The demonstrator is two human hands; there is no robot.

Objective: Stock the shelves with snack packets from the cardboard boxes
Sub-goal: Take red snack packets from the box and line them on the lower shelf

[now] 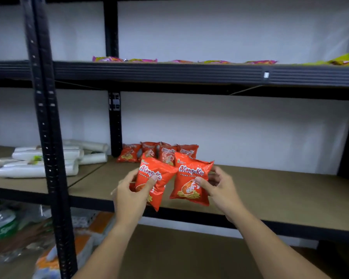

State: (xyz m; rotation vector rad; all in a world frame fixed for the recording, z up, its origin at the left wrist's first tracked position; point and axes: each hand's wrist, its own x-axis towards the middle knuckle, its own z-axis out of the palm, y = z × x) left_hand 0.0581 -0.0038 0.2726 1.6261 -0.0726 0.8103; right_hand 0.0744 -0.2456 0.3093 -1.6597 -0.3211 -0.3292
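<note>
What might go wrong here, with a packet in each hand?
The left hand seems to hold more than one red packet, so one might slip and fall. The right hand pinches its packet by the side only. Setting either down carelessly could topple the standing row behind.

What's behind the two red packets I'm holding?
A row of matching red packets stands at the back of the shelf. The held packets cover their lower middle parts.

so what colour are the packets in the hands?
Red-orange packets, white lettering and a prawn picture; head view.
</note>
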